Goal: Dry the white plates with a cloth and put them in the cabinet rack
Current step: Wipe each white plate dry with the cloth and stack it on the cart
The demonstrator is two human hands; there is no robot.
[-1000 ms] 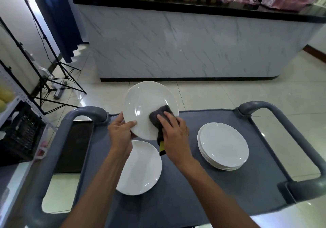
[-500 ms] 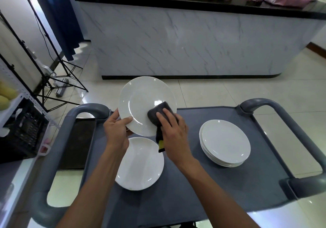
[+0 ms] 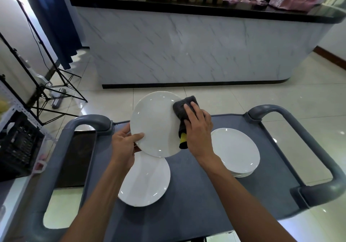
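Observation:
My left hand grips the lower left rim of a white plate, held tilted above the grey cart top. My right hand presses a dark grey cloth with a yellow tag against the plate's right edge. Under the held plate a single white plate lies flat on the cart. A stack of white plates sits to the right of my right hand. No cabinet rack is in view.
The cart has grey loop handles at left and right. A marble-fronted counter stands beyond. A black tripod and a black crate on a shelf are at left.
The cloth and my right hand have slid from the plate's middle to its upper right edge. The held plate sits slightly higher in view; my left hand keeps its grip.

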